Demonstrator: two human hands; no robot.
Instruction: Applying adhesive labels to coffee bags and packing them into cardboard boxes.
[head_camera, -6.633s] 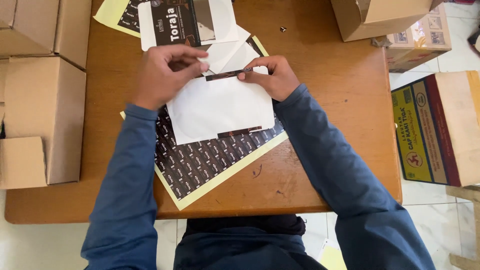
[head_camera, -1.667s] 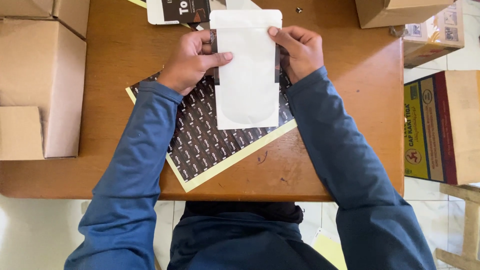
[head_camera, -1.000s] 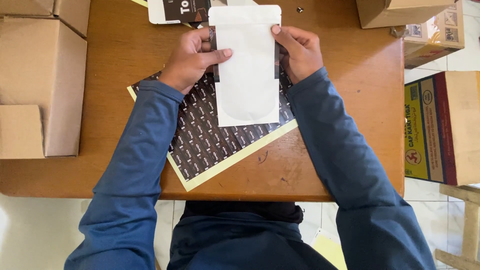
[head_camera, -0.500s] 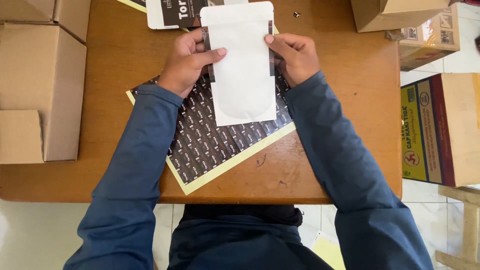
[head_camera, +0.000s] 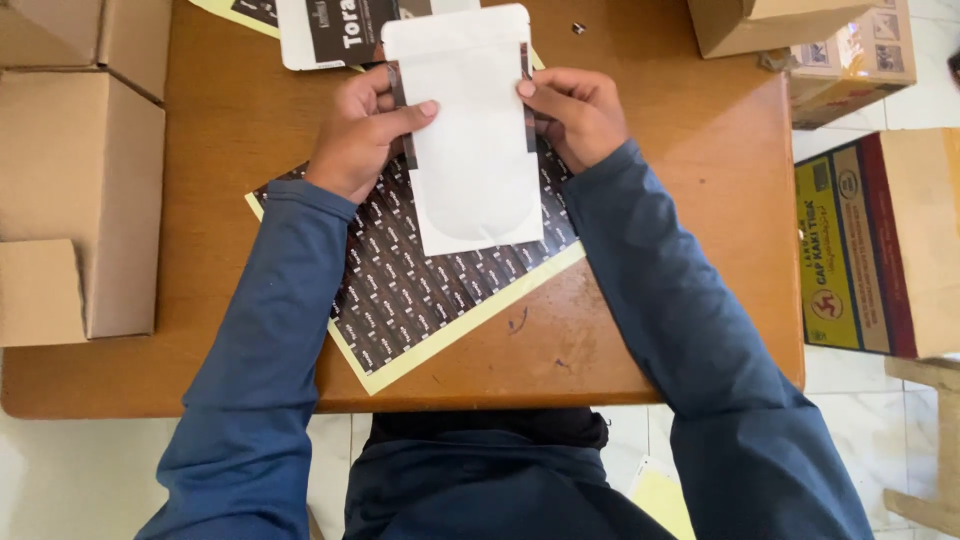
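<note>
My left hand (head_camera: 362, 135) pinches the left edge of the white pouch (head_camera: 470, 130), thumb on top. The pouch lies flat between my hands over the dark label sheet (head_camera: 420, 290) on the bench (head_camera: 700, 250). My right hand (head_camera: 580, 115) grips its right edge.

Between the left hand (head_camera: 365, 130) and right hand (head_camera: 578, 112) is a white pouch (head_camera: 470, 140), matt and smooth like coated paper. Beneath the hands lies a sticker sheet (head_camera: 420, 290), dark printed labels on pale yellow backing paper. Under it, the desk (head_camera: 680, 250) is brown wood, smooth with faint scuffs. Left of the left hand stand matt cardboard boxes (head_camera: 80, 190).
</note>
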